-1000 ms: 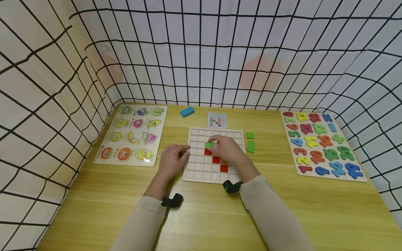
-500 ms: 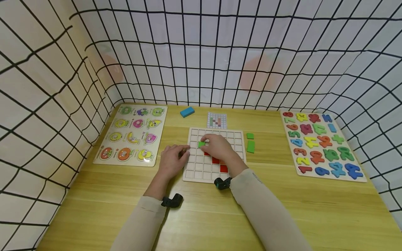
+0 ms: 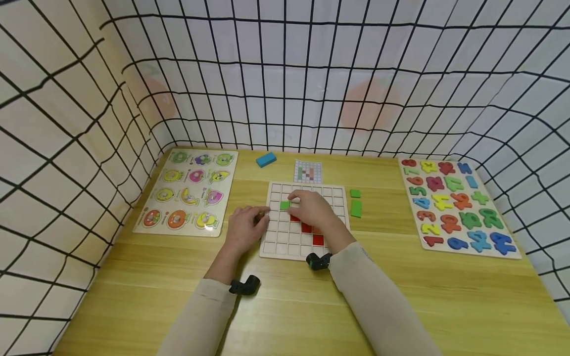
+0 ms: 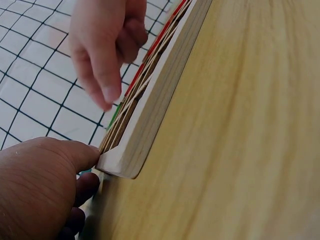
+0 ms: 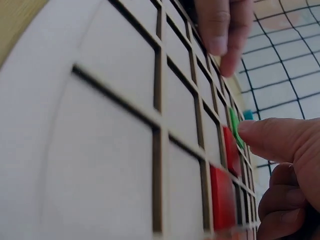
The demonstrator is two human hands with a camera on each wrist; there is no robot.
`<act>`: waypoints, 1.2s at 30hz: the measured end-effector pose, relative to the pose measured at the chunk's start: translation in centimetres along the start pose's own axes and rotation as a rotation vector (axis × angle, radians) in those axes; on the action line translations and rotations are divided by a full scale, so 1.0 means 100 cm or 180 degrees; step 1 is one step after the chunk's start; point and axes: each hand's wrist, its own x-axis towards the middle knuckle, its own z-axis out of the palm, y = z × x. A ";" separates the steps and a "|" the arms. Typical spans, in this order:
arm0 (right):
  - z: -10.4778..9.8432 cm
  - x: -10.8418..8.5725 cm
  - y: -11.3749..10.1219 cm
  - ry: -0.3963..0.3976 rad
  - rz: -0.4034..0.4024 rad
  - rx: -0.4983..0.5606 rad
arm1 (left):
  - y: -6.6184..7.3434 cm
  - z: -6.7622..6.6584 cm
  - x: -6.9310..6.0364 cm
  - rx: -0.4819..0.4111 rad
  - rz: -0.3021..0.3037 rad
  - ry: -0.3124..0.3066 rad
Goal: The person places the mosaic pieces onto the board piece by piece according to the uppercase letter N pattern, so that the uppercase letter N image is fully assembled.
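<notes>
On the white grid board, a green square lies in a cell at the upper left. My right hand is just right of it, thumb and forefinger apart; in the right wrist view, this hand has its thumb tip against or right over the green piece, other fingers bent. Red squares run diagonally below, partly behind the hand. My left hand touches the board's left edge; in the left wrist view, this hand has a fingertip at the board's corner.
Two green pieces lie right of the board. Behind it are a small pattern card and a blue block. A fruit puzzle stands at left, a number puzzle at right. Black wire mesh encloses the back and sides.
My right hand has carried the green square one cell left and now stands slightly right of it, the piece more exposed. The left hand has stayed at the board's edge.
</notes>
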 end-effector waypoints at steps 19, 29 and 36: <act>-0.043 -0.057 0.076 0.0313 0.0605 0.0274 | 0.000 0.000 -0.001 -0.0022 -0.0020 0.0015; -0.046 -0.072 0.120 0.0320 0.0754 0.0170 | -0.002 0.003 -0.001 -0.0051 0.0030 0.0073; -0.045 -0.081 0.127 0.0250 0.0804 0.0093 | -0.002 0.003 0.000 0.0006 0.0016 0.0058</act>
